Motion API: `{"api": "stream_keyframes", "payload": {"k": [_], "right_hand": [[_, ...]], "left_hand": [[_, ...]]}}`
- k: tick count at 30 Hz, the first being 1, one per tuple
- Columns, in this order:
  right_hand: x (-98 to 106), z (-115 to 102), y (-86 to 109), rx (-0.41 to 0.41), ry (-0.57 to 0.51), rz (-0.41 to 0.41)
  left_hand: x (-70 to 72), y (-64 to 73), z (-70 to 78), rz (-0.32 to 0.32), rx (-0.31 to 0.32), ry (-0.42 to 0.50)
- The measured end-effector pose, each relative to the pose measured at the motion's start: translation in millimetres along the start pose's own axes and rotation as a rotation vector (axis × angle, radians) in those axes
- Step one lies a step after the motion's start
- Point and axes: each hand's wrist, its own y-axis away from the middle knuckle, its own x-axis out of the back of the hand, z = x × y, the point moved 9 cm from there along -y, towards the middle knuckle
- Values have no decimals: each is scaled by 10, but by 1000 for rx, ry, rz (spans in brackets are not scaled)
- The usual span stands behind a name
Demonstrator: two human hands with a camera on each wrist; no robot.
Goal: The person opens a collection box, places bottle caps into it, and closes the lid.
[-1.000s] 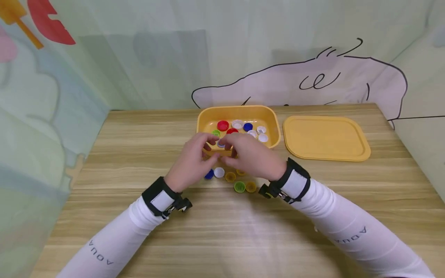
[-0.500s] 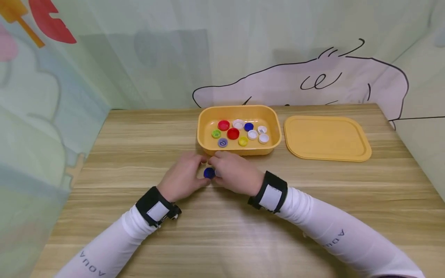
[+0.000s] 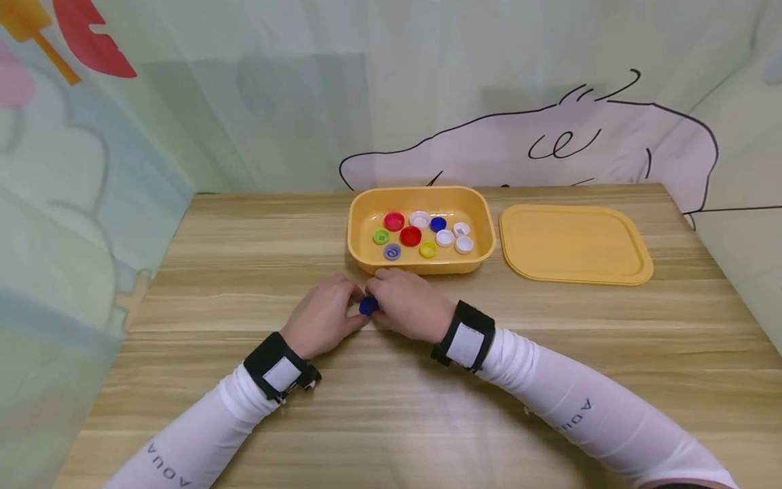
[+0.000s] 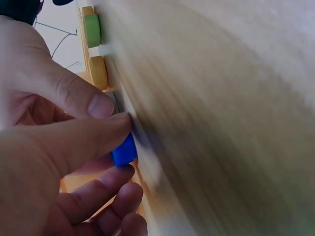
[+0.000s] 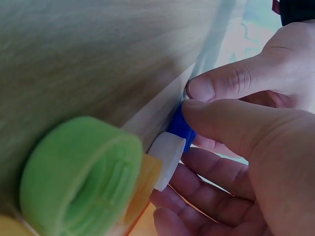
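Both hands meet on the table just in front of the yellow box, around a blue bottle cap (image 3: pixel 368 305). My left hand (image 3: pixel 320 316) pinches the cap from the left, its thumb on the near side and its fingers on the far side. From the right, my right hand (image 3: pixel 412 305) grips the same blue cap (image 5: pixel 181 127) between thumb and fingers. The two thumb tips are close together in both wrist views. Right beside the blue cap stands a white bottle cap (image 5: pixel 166 153), hidden under the right hand in the head view.
Behind the hands, the yellow box (image 3: pixel 421 267) holds several red, white, blue, green and yellow caps. Its flat yellow lid (image 3: pixel 574 243) lies to the right. Close to the right hand are a green cap (image 5: pixel 64 162) and orange-yellow caps (image 4: pixel 98 72) on the table.
The hands have come down from above the box's front edge to the blue cap on the table and closed on it. The blue cap now looks slightly tilted.
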Motion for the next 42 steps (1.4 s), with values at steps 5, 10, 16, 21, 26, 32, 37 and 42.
{"api": "stream_keyframes", "payload": {"k": [5,10,16,21,26,32,37,42], "right_hand": [[-13,-8,5,4,-5,2],[-21,-13,12,18,-19,19],[42,-23,42,5,-65,32],[223,-33,97,-18,-193,56],[426,49,89,-59,-283,106],[629,210,7,-80,-291,203],[744,328,-96,-84,-257,276],[752,482,-210,-148,-272,255]], "left_hand": [[-14,24,0,0,9,11],[-30,53,-20,-4,31,43],[47,94,27,18,16,90],[220,115,86,41,33,186],[426,38,154,110,8,260],[613,-162,187,203,-10,300],[675,-306,163,214,48,347],[682,-420,115,215,95,396]]}}
